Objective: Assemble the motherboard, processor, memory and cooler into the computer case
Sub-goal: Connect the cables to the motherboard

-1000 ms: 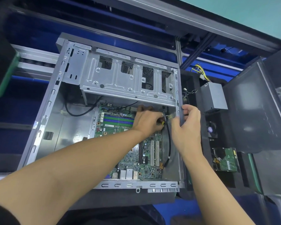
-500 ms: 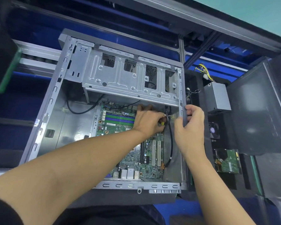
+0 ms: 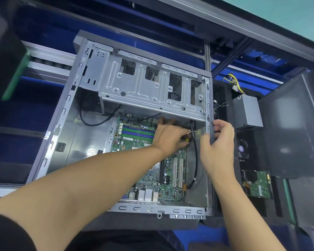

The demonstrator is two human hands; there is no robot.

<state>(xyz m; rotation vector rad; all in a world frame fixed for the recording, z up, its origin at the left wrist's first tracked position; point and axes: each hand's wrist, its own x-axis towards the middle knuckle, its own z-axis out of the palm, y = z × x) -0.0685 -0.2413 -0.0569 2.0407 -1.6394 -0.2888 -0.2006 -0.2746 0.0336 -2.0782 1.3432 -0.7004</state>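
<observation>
Hardly any move since a moment back: just a tiny slide of the right hand point(image 3: 216, 142) along the side, and a small shift of the view.

Big open computer case point(image 3: 152, 208) lying on its side, with the motherboard point(image 3: 167, 192) already inside, low and to the right. Looks like an early part of the job. No cooler on the board. Memory slots point(image 3: 138, 133) seemingly bare. Processor spot hidden under the left arm, so cannot tell.

Dark side panel point(image 3: 294, 127) off to the right, apart from the case. Silver drive cage point(image 3: 152, 87) hanging over the top of the board and crowding the reach. Outside the case, on the right: grey power box point(image 3: 246, 111), green hard drive point(image 3: 257, 185), small fan point(image 3: 242, 148). Black cable point(image 3: 195, 160) running down the right side of the board, right in the way.

Right hand curled over the case's right edge, holding on. Left hand point(image 3: 169, 136) deep inside, fingers curled round a small plug point(image 3: 188, 139) near the board's top right corner.
</observation>
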